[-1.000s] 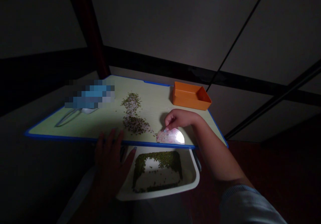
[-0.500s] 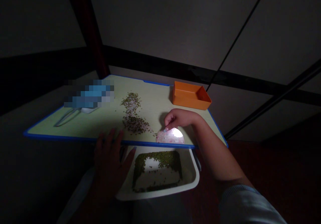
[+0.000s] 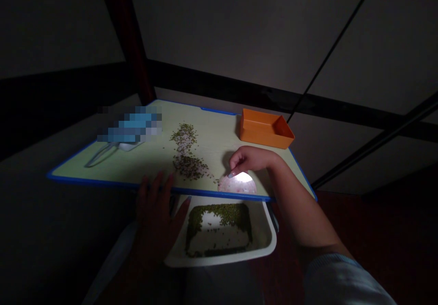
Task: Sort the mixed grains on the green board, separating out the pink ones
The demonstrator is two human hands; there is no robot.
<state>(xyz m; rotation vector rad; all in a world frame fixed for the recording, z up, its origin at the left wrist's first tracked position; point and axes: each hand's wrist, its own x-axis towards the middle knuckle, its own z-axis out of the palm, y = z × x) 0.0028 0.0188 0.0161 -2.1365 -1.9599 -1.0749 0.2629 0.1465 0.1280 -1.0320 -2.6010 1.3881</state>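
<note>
My right hand [image 3: 251, 158] is closed in a pinch, its fingertips at the upper left rim of a round, shiny pinkish disc [image 3: 237, 184] by the board's near edge. Whatever lies between those fingertips is too small or hidden to make out. My left hand [image 3: 157, 211], dim in shadow, has its fingers spread against the near edge of the pale yellow, blue-rimmed tabletop [image 3: 215, 136]. Between the hands lies a scattered heap of small green and pale grains [image 3: 190, 166]. Just below the edge, a white basin [image 3: 268, 245] holds many green beans [image 3: 226, 213].
An orange open box [image 3: 267, 136] stands at the far right of the tabletop. At the left sits a blurred blue item [image 3: 135, 125] with a thin cord or strap [image 3: 99, 153]. Dark wall panels [image 3: 219, 36] rise close behind.
The whole view has shifted slightly, so everything appears a little to the right. Both hands keep nearly the same place and shape relative to the tabletop; the grain heap looks the same.
</note>
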